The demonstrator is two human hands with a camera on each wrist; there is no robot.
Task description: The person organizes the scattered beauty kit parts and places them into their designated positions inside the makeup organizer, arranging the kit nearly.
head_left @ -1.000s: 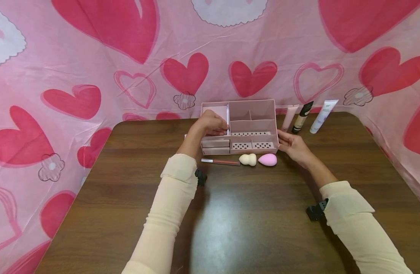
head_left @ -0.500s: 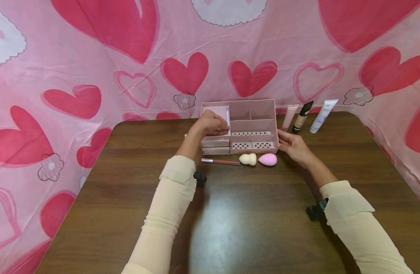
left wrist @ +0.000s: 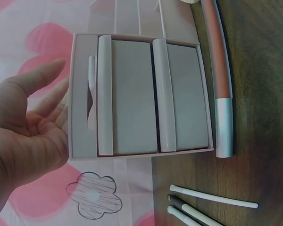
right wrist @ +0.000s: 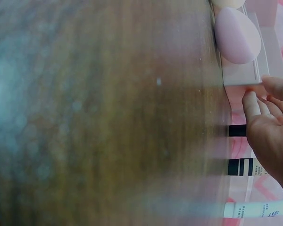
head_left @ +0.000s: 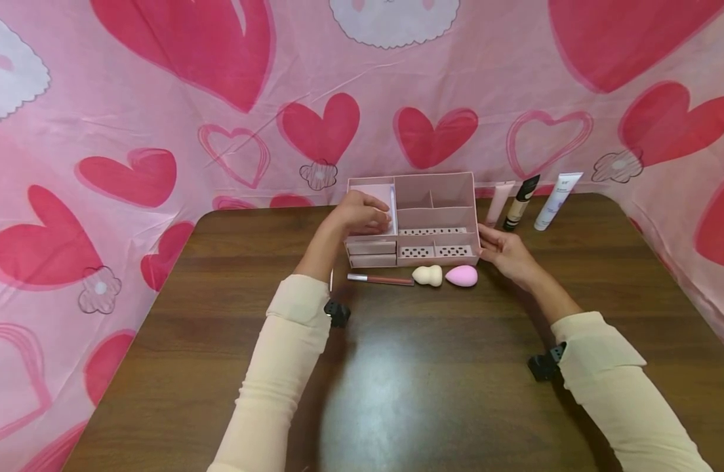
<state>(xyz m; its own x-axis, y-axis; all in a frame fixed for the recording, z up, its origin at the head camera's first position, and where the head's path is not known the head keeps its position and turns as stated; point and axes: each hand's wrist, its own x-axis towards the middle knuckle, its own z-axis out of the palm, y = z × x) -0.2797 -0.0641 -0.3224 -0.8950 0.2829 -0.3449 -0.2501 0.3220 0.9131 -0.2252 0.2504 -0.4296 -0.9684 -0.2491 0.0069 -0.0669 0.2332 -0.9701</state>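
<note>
A pink desktop organizer (head_left: pixel 437 216) stands at the back of the table, with open compartments and two small drawers (left wrist: pixel 132 94) at its front left. My left hand (head_left: pixel 362 213) is over the top left compartment, fingers loosely bent and holding nothing. A slim pale stick (head_left: pixel 392 203) stands along that compartment's right wall, just beside the fingertips. My right hand (head_left: pixel 506 252) rests its fingers against the organizer's right side, thumb (right wrist: pixel 277 87) at the front edge. A pink makeup sponge (head_left: pixel 461 276), a cream sponge (head_left: pixel 427 275) and a lip gloss tube (head_left: pixel 381 280) lie in front.
Right of the organizer stand a pink tube (head_left: pixel 500 203), a black-capped foundation bottle (head_left: pixel 521 202) and a white tube (head_left: pixel 558 200). Several thin white-handled sticks (left wrist: pixel 212 197) lie on the table left of the organizer. A heart-patterned cloth (head_left: pixel 315 65) hangs behind.
The pale stick has gone lower into the top left compartment. My left hand has let go of it and drawn slightly left. The right hand stays in place.
</note>
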